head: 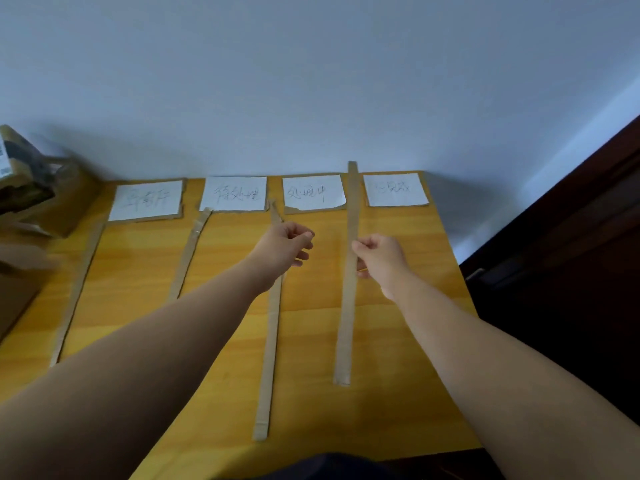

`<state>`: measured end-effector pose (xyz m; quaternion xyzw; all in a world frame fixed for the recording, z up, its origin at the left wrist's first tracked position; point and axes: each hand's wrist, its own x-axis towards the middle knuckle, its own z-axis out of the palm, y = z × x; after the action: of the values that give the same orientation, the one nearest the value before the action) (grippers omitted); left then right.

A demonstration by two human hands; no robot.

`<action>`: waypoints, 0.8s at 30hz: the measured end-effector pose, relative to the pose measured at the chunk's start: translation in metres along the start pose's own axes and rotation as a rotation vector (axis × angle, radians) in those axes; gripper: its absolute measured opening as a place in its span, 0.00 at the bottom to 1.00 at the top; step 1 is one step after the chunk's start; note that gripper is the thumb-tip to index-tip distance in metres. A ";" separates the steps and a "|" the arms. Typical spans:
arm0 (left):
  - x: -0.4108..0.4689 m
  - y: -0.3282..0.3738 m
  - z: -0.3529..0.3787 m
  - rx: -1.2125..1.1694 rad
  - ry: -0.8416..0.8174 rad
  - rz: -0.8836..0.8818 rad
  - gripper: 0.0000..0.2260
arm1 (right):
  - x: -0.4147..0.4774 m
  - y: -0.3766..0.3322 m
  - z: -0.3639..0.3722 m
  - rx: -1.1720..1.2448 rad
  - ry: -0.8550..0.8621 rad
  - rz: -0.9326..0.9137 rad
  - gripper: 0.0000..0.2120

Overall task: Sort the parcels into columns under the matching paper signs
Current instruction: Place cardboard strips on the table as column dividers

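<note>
Four white paper signs with handwriting lie along the far edge of the yellow table (415,271): the first sign (145,200), the second (233,194), the third (313,192) and the fourth (394,189). Long cardboard strips split the tabletop into columns. My right hand (379,259) pinches the rightmost strip (346,323) at its edge; the strip's far end reaches up past the table onto the wall. My left hand (285,244) hovers over the neighbouring strip (272,341) with fingers loosely curled and nothing seen in it. Brown parcels (38,192) are stacked at the table's left end.
Two more strips, one (78,289) and another (188,254), lie further left. A pale wall stands right behind the table. Dark wooden furniture (561,254) borders the right side. More cardboard (17,292) sits at the left edge.
</note>
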<state>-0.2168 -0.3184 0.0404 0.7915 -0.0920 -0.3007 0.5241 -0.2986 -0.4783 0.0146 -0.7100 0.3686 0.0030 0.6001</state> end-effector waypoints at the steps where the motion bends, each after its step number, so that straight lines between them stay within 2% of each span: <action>1: 0.001 -0.002 0.001 0.023 -0.017 -0.011 0.08 | 0.004 0.007 -0.008 -0.038 0.035 0.021 0.06; 6: 0.009 -0.019 0.000 0.072 -0.013 -0.077 0.07 | 0.023 0.038 -0.028 -0.178 0.074 0.091 0.05; 14: 0.023 -0.039 0.007 0.075 -0.017 -0.152 0.07 | 0.050 0.058 -0.019 -0.305 0.060 0.128 0.03; 20: 0.027 -0.049 0.010 0.098 -0.029 -0.192 0.07 | 0.063 0.069 -0.012 -0.401 0.079 0.187 0.09; 24: 0.029 -0.054 0.005 0.105 -0.012 -0.218 0.08 | 0.067 0.072 -0.012 -0.502 0.128 0.188 0.10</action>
<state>-0.2054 -0.3121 -0.0199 0.8213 -0.0240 -0.3555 0.4455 -0.2936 -0.5238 -0.0733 -0.7980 0.4577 0.1049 0.3777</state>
